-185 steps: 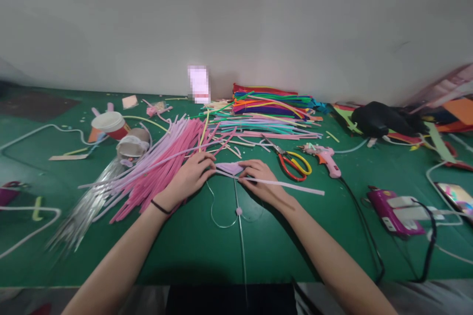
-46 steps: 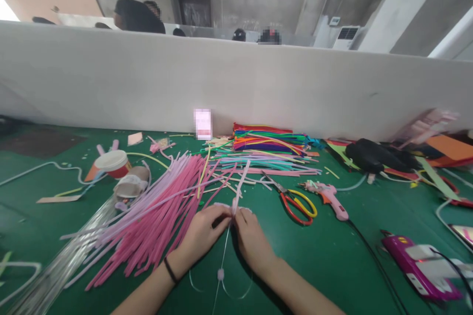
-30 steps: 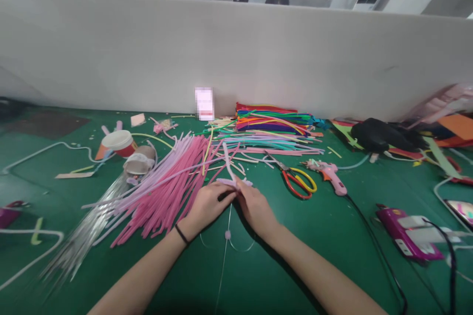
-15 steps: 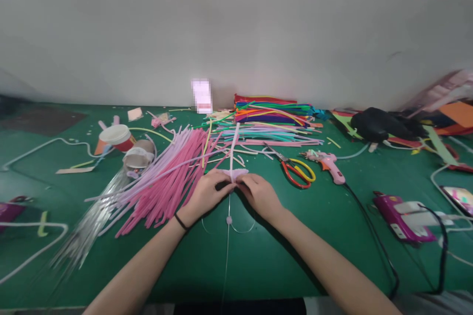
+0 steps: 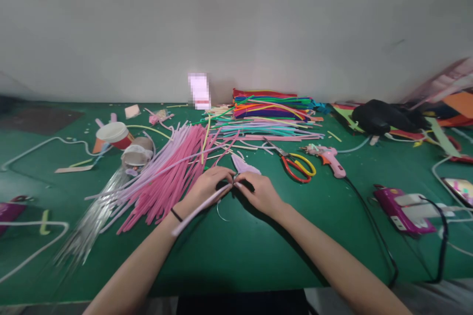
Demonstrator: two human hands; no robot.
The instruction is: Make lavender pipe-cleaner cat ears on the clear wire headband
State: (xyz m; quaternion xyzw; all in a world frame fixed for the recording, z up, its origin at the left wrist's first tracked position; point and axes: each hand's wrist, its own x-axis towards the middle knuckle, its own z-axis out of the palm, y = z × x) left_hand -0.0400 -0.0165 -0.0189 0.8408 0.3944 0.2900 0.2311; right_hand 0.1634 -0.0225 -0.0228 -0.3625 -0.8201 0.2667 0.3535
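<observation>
My left hand [image 5: 213,183] and my right hand [image 5: 258,191] meet fingertip to fingertip at the middle of the green table [image 5: 236,256]. Both pinch a pale pink fuzzy stem [image 5: 199,210], which slants down across my left hand toward the wrist. A lilac leaf-like piece [image 5: 245,165] sticks out just beyond my right fingers. Thin wire curves show around my fingertips. Left of my hands lies a heap of pink stems [image 5: 166,184] with lilac stems [image 5: 157,155] beside it.
Red and yellow scissors [image 5: 295,164] and a pink glue gun [image 5: 332,159] lie to the right, its black cord running forward. Farther right sits a purple power strip [image 5: 401,211]. Colored stems [image 5: 273,108] are stacked behind; a paper cup [image 5: 114,135] and silver wires [image 5: 98,216] are left.
The pale stem has swung from pointing away to slanting toward my left wrist. The lilac piece has turned and now points away, and the long wire no longer hangs toward the front edge.
</observation>
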